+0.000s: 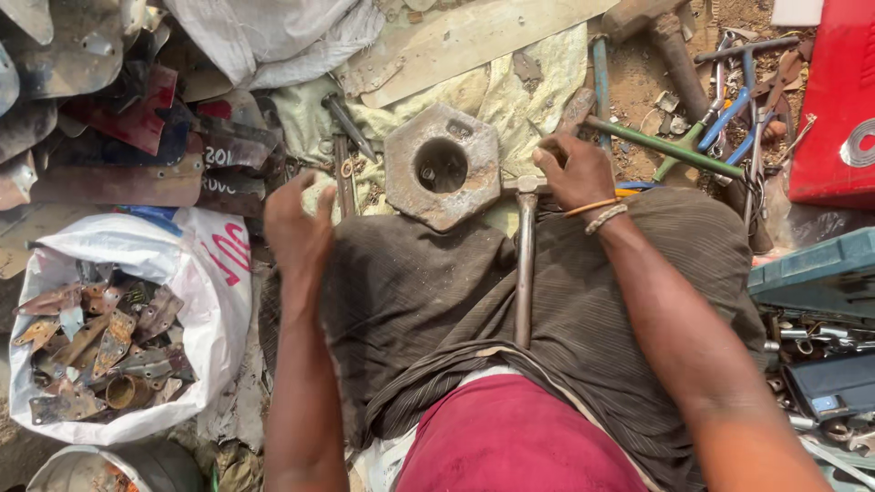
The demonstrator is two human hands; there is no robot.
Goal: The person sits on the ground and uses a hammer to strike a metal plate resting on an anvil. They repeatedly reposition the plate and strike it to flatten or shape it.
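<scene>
A thick hexagonal metal block (441, 164) with a round hole in its middle lies on pale cloth in front of my lap. My right hand (576, 170) rests just to its right, fingers curled near the head of a hammer (525, 255) whose long handle lies across my brown wrap; whether it grips anything I cannot tell. My left hand (296, 228) is blurred, at the block's lower left, fingers bent beside a thin metal rod (344, 173). What it holds, if anything, is unclear.
A white sack (214, 292) of rusty metal scraps sits at the left. Flat rusty plates (109, 173) lie stacked behind it. Green and blue rods and tools (720, 128) lie at the right, beside a red box (838, 100) and a tool tray (820, 337).
</scene>
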